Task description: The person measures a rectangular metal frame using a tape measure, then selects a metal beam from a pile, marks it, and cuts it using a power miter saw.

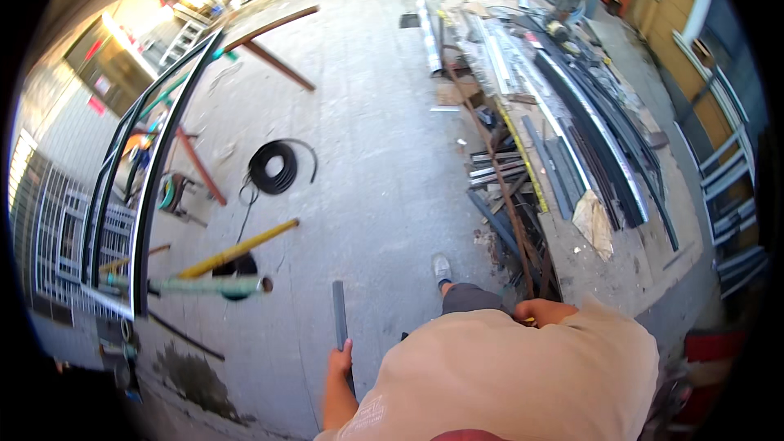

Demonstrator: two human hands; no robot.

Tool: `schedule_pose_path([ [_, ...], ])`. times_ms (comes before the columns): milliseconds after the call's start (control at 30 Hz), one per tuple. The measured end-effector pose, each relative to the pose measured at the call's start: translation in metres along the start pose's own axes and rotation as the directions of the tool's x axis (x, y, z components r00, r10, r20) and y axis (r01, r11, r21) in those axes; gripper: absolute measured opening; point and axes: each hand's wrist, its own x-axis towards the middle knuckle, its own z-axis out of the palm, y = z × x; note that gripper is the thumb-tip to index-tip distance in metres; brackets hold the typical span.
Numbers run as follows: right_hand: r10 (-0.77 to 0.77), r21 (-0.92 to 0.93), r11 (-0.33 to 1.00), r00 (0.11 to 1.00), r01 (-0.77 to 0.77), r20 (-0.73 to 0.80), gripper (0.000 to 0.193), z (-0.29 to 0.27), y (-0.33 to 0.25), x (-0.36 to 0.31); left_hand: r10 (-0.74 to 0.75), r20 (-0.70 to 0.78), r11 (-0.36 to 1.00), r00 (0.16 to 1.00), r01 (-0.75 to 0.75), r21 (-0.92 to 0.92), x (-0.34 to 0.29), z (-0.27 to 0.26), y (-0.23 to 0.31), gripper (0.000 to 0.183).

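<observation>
My left hand (340, 357) is wrapped round a dark grey metal bar (340, 310), which points forward above the concrete floor. The bar's near end runs back beside my forearm. Close to my right hip is my right hand (539, 311), its fingers bent and partly hidden by my tan shirt (490, 376). A bit of something yellow (530, 321) shows at those fingers, too small to name. My foot in a light shoe (441, 266) is ahead on the concrete.
On the right, a long workbench (661, 253) bears metal profiles (588, 114) and a crumpled pale bag (593, 224). Scrap bars (500, 170) lie below its edge. A black hose coil (272, 167) rests on the floor. Left, pipe stands (241, 249) support a dark frame (167, 151).
</observation>
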Motion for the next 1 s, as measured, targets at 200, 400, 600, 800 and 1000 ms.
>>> schedule_pose_path([
  [200,0.002,0.222,0.975,0.996,0.018,-0.087,0.050,-0.179,-0.112,0.001,-0.096,0.160,0.995,0.982,0.094,0.021,0.019,0.011,0.146,0.081],
  [400,-0.304,-0.208,0.948,0.884,0.241,-0.357,0.053,-0.366,-0.176,0.076,-0.047,0.280,0.997,0.959,0.027,0.076,0.121,0.019,0.297,0.084],
  [600,-0.208,0.108,0.943,0.811,0.315,-0.547,0.052,-0.466,-0.251,0.120,-0.037,0.337,0.989,0.941,-0.014,0.148,0.242,0.021,0.432,0.088],
  [800,-0.149,-0.024,0.989,0.971,0.147,-0.188,0.051,-0.515,-0.234,0.122,-0.008,0.393,0.962,0.920,-0.101,0.254,0.373,-0.008,0.550,0.091],
  [1000,0.314,0.712,0.679,0.947,-0.178,-0.063,0.047,-0.567,-0.235,0.089,0.199,0.288,0.897,0.937,-0.292,0.332,0.553,-0.032,0.745,0.080],
])
